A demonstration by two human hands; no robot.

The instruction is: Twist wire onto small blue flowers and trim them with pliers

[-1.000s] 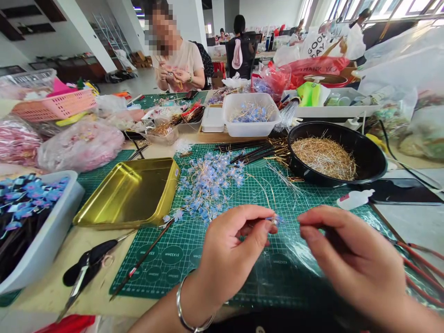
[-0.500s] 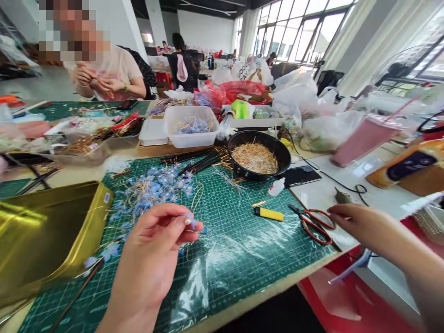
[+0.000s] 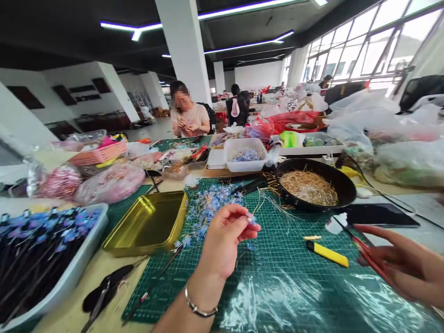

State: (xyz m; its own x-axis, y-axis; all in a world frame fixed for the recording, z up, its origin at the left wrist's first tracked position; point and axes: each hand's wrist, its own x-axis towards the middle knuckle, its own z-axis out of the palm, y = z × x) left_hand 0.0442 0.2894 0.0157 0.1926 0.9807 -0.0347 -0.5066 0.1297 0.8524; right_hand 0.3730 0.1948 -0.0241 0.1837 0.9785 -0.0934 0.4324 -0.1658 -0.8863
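My left hand (image 3: 229, 236) is closed in a pinch over the green cutting mat (image 3: 277, 286). Between its thumb and fingertips sits a small blue flower (image 3: 250, 219), with thin gold wire beside it. On the right, my right hand (image 3: 398, 261) grips a pair of red-handled scissors (image 3: 368, 255), their dark blades pointing up and left towards a small white bottle (image 3: 336, 224). How its fingers sit in the handles is partly hidden. A pile of blue flowers on wires (image 3: 211, 203) lies just beyond my left hand.
A yellow-and-black cutter (image 3: 328, 253) lies between my hands. Behind stand a black pan (image 3: 347, 185) of gold wire pieces and a white tub (image 3: 229, 159). To the left are a gold tin (image 3: 138, 222) and a blue tray (image 3: 99, 231). A person (image 3: 190, 115) sits across the table.
My right hand has taken hold of the scissors and brought them off their spot on the mat. My left hand still pinches the flower. The view has swung left and up.
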